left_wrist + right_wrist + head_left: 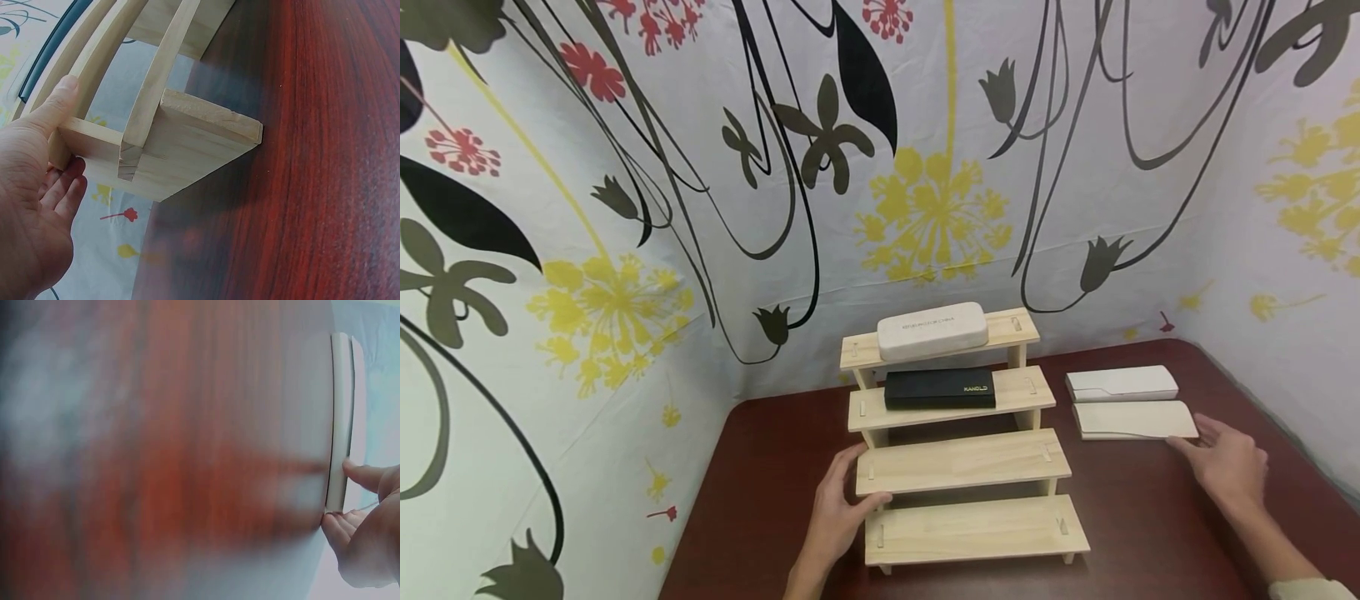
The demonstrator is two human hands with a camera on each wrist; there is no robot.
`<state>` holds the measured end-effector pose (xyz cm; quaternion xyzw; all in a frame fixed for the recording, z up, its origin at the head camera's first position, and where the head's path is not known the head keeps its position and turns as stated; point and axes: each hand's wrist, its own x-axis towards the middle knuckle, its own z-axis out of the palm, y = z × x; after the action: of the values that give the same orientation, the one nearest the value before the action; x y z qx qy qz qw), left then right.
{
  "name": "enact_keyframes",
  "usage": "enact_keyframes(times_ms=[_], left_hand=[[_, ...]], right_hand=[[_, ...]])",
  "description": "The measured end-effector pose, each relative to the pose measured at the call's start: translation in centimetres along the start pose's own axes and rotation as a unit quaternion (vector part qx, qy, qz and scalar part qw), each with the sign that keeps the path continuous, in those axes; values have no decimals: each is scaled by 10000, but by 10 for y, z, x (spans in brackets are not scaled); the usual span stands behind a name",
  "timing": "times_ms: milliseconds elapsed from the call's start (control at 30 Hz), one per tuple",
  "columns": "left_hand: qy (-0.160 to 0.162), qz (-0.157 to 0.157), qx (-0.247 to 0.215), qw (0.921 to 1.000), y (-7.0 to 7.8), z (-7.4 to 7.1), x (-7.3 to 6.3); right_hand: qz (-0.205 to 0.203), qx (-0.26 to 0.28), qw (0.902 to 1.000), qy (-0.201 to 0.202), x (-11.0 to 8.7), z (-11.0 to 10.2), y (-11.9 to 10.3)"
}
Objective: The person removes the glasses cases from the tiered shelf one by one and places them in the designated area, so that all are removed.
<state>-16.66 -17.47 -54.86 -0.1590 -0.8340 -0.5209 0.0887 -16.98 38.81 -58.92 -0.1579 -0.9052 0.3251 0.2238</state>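
Observation:
A pale wooden four-step display rack (962,461) stands on the table. My left hand (835,508) grips the left end of its second step from the bottom, thumb over the board and fingers behind; in the left wrist view the hand (37,206) curls round the wooden boards (153,81). On the right, my right hand (1228,462) pinches the right end of a flat cream glasses case (1135,419). Seen from the right wrist, the thumb lies along the face of the case (339,419) and the other fingers are at its end.
A white glasses case (1122,383) lies just behind the cream one. On the rack, a white rounded glasses case (932,332) sits on the top step and a black one (940,389) one step lower. Flower-patterned cloth (925,100) hangs behind the dark red table (760,475).

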Motion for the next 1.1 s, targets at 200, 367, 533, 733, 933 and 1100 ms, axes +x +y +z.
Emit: enact_keyframes(times_ms=[200, 367, 533, 733, 933, 1100], left_hand=[[-21, 38, -35, 10000, 0, 0, 0], [-4, 21, -5, 10000, 0, 0, 0], [-5, -18, 28, 10000, 0, 0, 0], [-14, -8, 30, 10000, 0, 0, 0], [-27, 5, 30, 10000, 0, 0, 1], [-18, 7, -4, 10000, 0, 0, 0]], right_hand=[[-414, -56, 9991, 111, 0, 8, -2], [-201, 13, 9997, 103, 4, 10, 0], [110, 94, 9999, 73, 6, 11, 1], [194, 49, 9997, 141, 6, 12, 0], [243, -27, 9997, 61, 6, 10, -6], [282, -262, 9991, -151, 7, 9, -13]])
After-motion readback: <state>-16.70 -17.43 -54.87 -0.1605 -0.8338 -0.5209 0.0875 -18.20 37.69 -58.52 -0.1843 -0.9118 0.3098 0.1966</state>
